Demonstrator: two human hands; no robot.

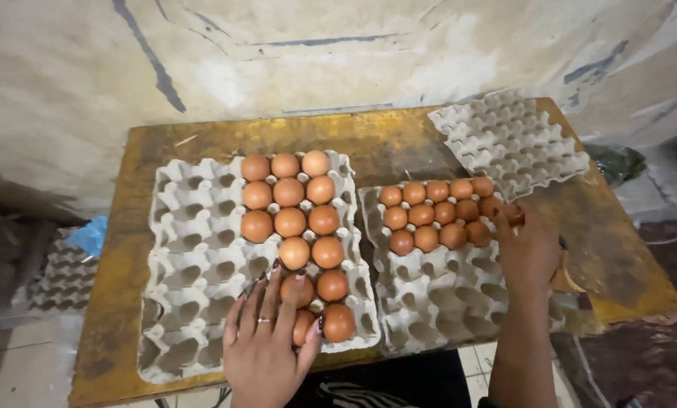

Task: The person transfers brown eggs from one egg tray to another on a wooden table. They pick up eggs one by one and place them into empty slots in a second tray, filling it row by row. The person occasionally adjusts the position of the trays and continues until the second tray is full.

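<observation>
Brown eggs (302,291): fragile, smooth; cradle around the sides.
Left hand (267,344): grip flat, resting on eggs.
Right hand (527,249): grip state unclear, at right pulp tray (437,302).

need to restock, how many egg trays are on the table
3: a large tray on the left under the left hand, a middle tray by the right hand, and an empty one at the far right corner.

One head-worn view here, looking steeply down from above the near edge of the table (384,143), facing the wall (202,53) behind it. It sits close: the tabletop fills most of the frame, floor showing either side.
</observation>
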